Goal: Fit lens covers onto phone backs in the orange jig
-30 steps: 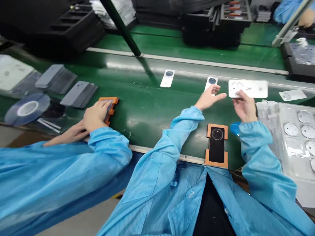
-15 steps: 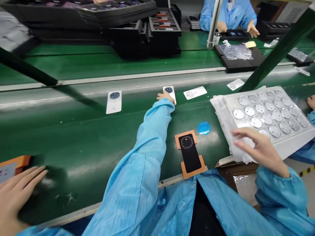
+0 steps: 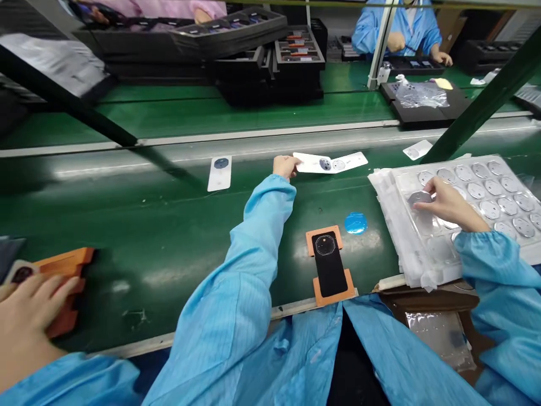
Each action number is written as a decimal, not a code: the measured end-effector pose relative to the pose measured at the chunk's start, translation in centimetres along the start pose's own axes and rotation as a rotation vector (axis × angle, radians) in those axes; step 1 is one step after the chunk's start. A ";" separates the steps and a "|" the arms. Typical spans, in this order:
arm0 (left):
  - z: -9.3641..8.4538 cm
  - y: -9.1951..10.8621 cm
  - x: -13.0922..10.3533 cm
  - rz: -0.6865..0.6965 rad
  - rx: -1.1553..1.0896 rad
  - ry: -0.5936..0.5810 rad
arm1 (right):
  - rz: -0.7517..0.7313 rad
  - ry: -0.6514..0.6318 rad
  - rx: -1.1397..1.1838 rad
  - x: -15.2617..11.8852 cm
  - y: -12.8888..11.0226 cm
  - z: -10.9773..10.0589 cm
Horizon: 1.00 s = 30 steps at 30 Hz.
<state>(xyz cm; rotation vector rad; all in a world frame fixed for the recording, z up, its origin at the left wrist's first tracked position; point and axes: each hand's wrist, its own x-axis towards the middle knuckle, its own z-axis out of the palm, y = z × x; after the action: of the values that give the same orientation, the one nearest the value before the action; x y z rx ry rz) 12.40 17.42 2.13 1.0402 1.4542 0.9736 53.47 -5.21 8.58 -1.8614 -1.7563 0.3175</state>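
Observation:
My left hand (image 3: 286,167) is stretched far forward, its fingers closed on the left end of a white card (image 3: 310,162) with a dark round print. The card's other end meets a second white card (image 3: 351,162). My right hand (image 3: 450,204) pinches a grey round disc (image 3: 420,198) above the left part of a clear tray (image 3: 431,248) of similar discs. Between my arms a black phone-shaped plate (image 3: 328,268) lies in an orange holder (image 3: 333,299) at the bench edge. A blue round film (image 3: 355,223) lies beside it.
Another person's hand (image 3: 34,310) rests by an orange holder (image 3: 71,262) at the left. White cards (image 3: 219,177) lie farther along the green bench (image 3: 169,237). Green posts (image 3: 473,101) slant across both sides. Black trays (image 3: 270,79) and co-workers are behind.
The card at my left hand has turned sideways towards the neighbouring card. My right hand has moved forward and left over the tray and now holds a disc. The view has shifted slightly.

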 end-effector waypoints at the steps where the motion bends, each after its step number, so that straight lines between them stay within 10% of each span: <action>1: -1.1 -0.3 -0.6 -0.006 -0.069 0.016 | 0.014 0.003 0.003 -1.1 -1.2 -0.4; 6: -7.2 -2.9 -6.7 0.018 -0.462 0.056 | -0.131 0.021 0.105 -8.0 -8.4 1.6; 16: -10.9 -7.5 -18.1 -0.259 -1.146 0.119 | -0.529 -0.114 0.134 -10.7 -12.3 21.5; 22: -9.9 -10.1 -23.0 -0.437 -1.133 0.043 | -0.547 -0.171 0.102 -11.6 -11.9 22.2; 30: -7.3 -10.8 -23.9 -0.299 -0.998 0.034 | -0.470 -0.172 0.270 -11.7 -12.8 20.3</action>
<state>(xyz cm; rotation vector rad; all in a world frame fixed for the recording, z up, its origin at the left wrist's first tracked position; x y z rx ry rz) 5.74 -8.86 -0.54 0.0738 0.8960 1.2751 30.65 -12.06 -3.46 -1.2210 -2.0820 0.5098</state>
